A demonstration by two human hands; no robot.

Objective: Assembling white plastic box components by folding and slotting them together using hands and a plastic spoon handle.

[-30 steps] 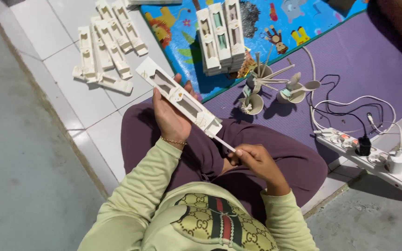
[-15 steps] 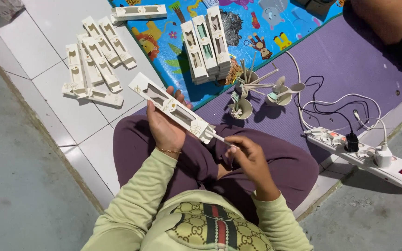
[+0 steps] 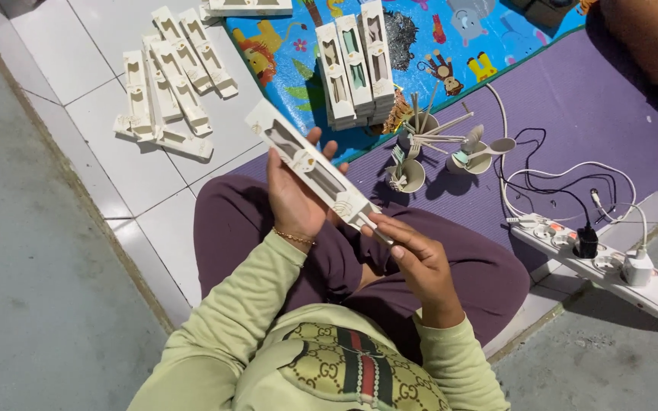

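Note:
My left hand (image 3: 292, 199) grips a long white cardboard cutlery box (image 3: 310, 166) with a window, held slanted over my lap. At the box's lower end my right hand (image 3: 413, 259) pinches a thin pale utensil handle (image 3: 371, 227) that pokes out of it. Beyond my knees stand three small cream cups (image 3: 407, 173) with pale spoons, forks and chopsticks (image 3: 436, 129) sticking out.
A stack of like boxes (image 3: 356, 65) lies on a colourful animal-print mat (image 3: 428, 46). More boxes (image 3: 167, 80) are scattered on white floor tiles at the left. A white power strip (image 3: 611, 266) with plugged chargers and cables lies on the right beside a purple mat (image 3: 573, 114).
The view has shifted slightly. My right hand has slid up to the lower end of the box, fingers now pinching the utensil there; the left hand keeps its grip.

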